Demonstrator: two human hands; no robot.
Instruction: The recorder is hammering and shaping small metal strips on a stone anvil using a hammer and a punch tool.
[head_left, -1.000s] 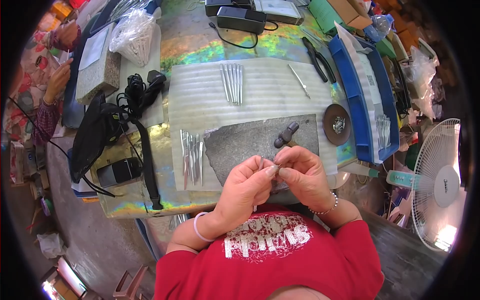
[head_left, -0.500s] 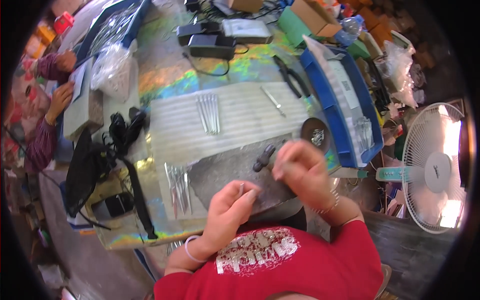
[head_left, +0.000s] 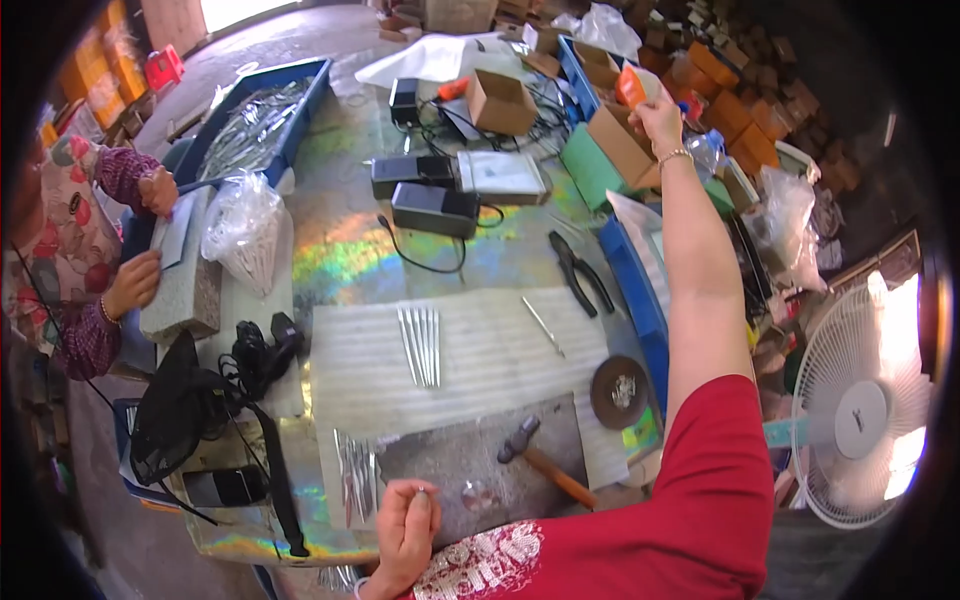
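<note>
My left hand (head_left: 405, 530) is closed at the near edge of a dark slab (head_left: 430, 465); what its fingers pinch is mostly hidden. Stretched far forward on the right, my right hand (head_left: 660, 125) has its fingers curled on an orange-and-white packet (head_left: 632, 88) by the boxes. On the slab lie a hammer (head_left: 519, 441) with a wooden handle and a small clear, shiny round piece (head_left: 478, 494). Beyond it, a row of several silver rods (head_left: 419, 346) and a single thin rod (head_left: 543, 327) rest on a white foam sheet (head_left: 480, 350).
Black-handled pliers (head_left: 578, 272) and a brown dish (head_left: 604, 394) of small metal bits lie right. Thin metal tools (head_left: 355, 470) lie left of the slab. Black adapters (head_left: 435, 208) sit farther back. A fan (head_left: 858, 420) stands right; a co-worker's hands (head_left: 135, 285) are left.
My right hand has gone from above the slab to the boxes at the far right. My left hand has drawn nearer and left. The view has tilted up, revealing the hammer's handle.
</note>
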